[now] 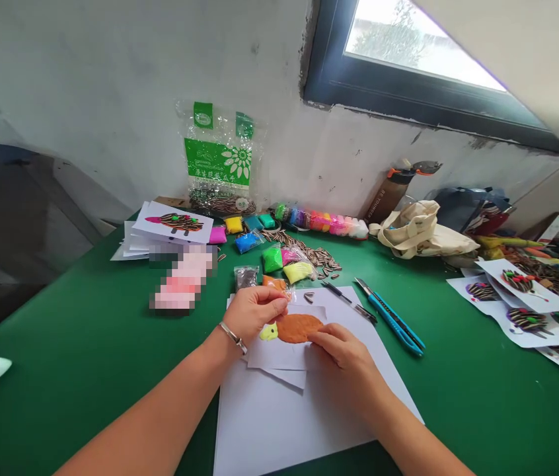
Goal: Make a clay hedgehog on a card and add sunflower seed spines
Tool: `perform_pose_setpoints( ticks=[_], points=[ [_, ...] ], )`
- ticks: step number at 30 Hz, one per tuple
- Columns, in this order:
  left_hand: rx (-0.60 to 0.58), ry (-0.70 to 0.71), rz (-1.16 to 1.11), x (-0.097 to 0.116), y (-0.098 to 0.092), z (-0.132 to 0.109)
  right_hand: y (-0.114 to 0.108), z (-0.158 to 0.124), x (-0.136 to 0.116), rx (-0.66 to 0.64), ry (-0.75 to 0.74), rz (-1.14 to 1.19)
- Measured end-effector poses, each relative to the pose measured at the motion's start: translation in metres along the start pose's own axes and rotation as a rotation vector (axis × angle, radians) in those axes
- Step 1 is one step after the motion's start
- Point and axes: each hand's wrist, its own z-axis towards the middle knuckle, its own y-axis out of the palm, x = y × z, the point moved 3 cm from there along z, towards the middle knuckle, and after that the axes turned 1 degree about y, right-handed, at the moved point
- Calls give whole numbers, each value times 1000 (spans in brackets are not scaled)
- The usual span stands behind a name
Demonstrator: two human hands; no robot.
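Note:
A small white paper card lies on larger white sheets. On it is a flat clay figure with an oval orange-brown clay body and a yellow-green clay head with a dark eye. My left hand, with a silver bracelet at the wrist, is closed in a pinch over the upper left of the body. Whatever its fingertips hold is too small to make out. My right hand has its fingers drawn together at the body's right end, touching it; the thumb is partly hidden.
Clay packets and loose striped seeds lie behind the sheets. A blue utility knife and pens are at the right. A seed bag stands by the wall. Finished cards lie far right, others left.

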Motion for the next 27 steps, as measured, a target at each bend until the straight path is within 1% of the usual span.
perform_pose_setpoints(
  ticks=[7,15,21,27],
  points=[
    [4,-10,-6,-2,0,1,3,-1,0,44,-59,-4],
    [4,-17,-18,-5,1,2,6,-4,2,-4,-61,-99],
    [21,-16,-33,-7,1,2,2,-2,-4,28,-88,-177],
    [22,-14,-26,-8,1,3,8,2,-3,30,-104,-227]
  ],
)
